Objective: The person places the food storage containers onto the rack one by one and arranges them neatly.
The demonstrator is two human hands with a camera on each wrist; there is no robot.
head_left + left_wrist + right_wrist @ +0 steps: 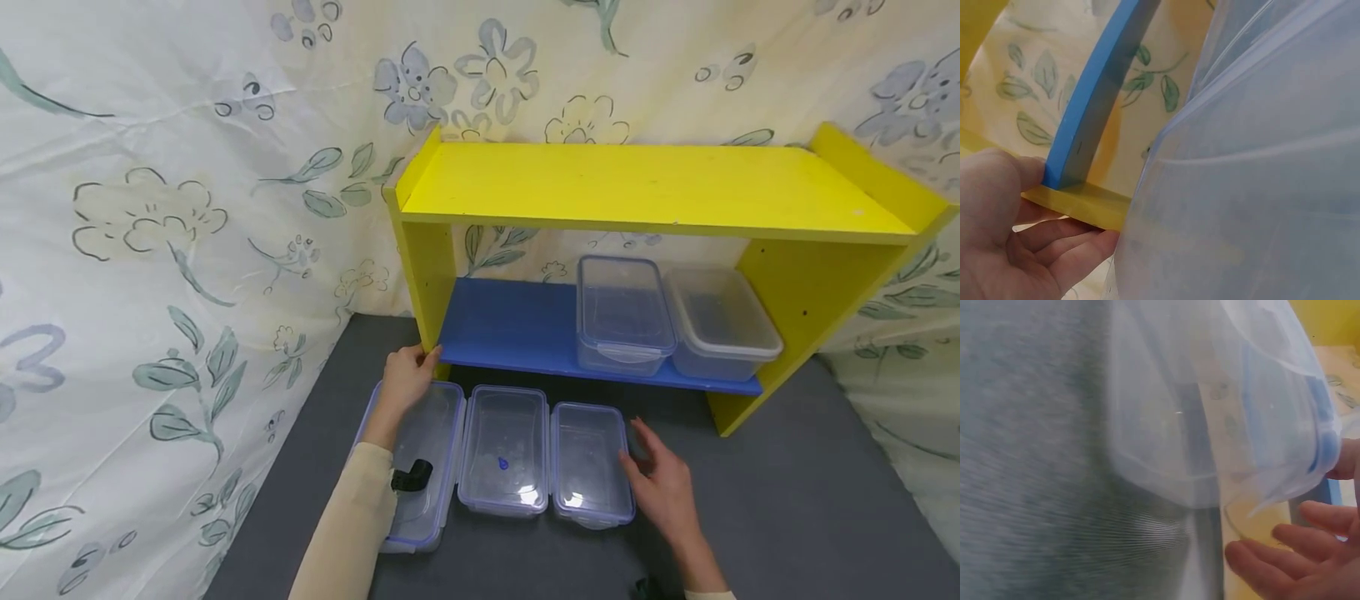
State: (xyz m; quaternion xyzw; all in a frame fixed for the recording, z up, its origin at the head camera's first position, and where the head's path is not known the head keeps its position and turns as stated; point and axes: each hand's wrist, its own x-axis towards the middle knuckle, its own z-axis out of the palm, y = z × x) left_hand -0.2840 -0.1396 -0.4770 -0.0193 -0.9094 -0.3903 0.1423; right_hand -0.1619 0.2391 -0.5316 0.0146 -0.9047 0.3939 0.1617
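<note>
My left hand point(407, 379) grips the front edge of the yellow shelf unit's left side panel point(423, 287). In the left wrist view, the thumb lies by the end of the blue shelf board point(1075, 147) and the fingers curl behind the yellow panel point(1094, 209). My right hand point(666, 487) is beside the smallest lidded plastic container point(588, 446), fingers spread and the thumb by its lid edge. Under my left forearm stands a large clear container point(423, 521) with a purple-rimmed lid. A medium one point(502, 425) stands between these two, a small blue mark on its lid.
Two more clear containers stand on the right half of the blue board: a taller clip-lid one point(626, 304) and a whitish-lidded one point(723, 312). The yellow top board point(645, 183) spans above them. Floral fabric point(187, 208) hangs behind and at the sides of the dark table point(810, 500).
</note>
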